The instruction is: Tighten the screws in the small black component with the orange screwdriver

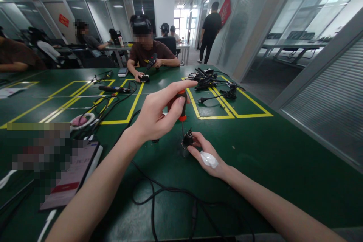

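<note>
My left hand (pixel 159 111) is closed around the black-and-orange handle of a screwdriver (pixel 183 115), its index finger stretched out over the top. The screwdriver stands nearly upright, its thin shaft pointing down. Right beside the shaft, my right hand (pixel 205 155) grips a small black cone-shaped part (pixel 188 139) with a narrow tip pointing up. Whether the screwdriver's tip touches that part I cannot tell. A white patch (pixel 209 159) is stuck on the back of my right hand. Under my left hand, a small dark piece (pixel 155 141) lies on the green table (pixel 255 159).
Black cables (pixel 170 189) loop across the near table. To the left lie a tablet (pixel 73 174) and a white ring-shaped roll (pixel 82 121). A heap of black cords (pixel 205 78) sits beyond, near yellow tape outlines (pixel 215 117). A co-worker (pixel 150 51) opposite holds a drill (pixel 151 60).
</note>
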{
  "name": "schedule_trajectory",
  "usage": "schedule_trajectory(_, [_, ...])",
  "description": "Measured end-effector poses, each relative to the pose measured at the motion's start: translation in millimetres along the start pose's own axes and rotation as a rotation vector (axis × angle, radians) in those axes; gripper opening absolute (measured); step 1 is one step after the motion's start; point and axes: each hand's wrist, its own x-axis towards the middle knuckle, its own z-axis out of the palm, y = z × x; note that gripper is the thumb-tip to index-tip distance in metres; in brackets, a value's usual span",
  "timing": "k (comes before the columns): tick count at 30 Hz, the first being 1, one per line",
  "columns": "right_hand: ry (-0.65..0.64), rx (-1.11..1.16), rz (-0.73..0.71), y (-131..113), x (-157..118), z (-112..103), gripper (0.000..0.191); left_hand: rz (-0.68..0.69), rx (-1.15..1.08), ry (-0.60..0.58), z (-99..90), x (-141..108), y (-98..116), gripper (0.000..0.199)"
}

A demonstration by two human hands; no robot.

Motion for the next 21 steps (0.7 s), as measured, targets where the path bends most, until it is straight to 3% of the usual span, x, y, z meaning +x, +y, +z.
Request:
schedule_trajectory(6, [0.001,-0.014,-0.013,0.6,-0.5,-0.4,0.032,0.084,0.090,0.088,2.0,3.4,-2.3,0.010])
schedule_trajectory(9, [-0.001,-0.013,-0.038,1.4,-0.8,-0.6,0.031,0.098,0.103,0.078,2.4,1.9,-3.1,0.011])
schedule_trajectory(15, [0.004,-0.012,-0.030,3.4,-0.8,-0.6,0.032,0.027,0.034,-0.019,2.6,-1.1,0.1,0.031])
schedule_trajectory(21, [0.002,-0.009,-0.030,1.1,-0.4,-0.4,0.031,0.075,0.128,0.061,2.9,1.9,-1.8,0.016])
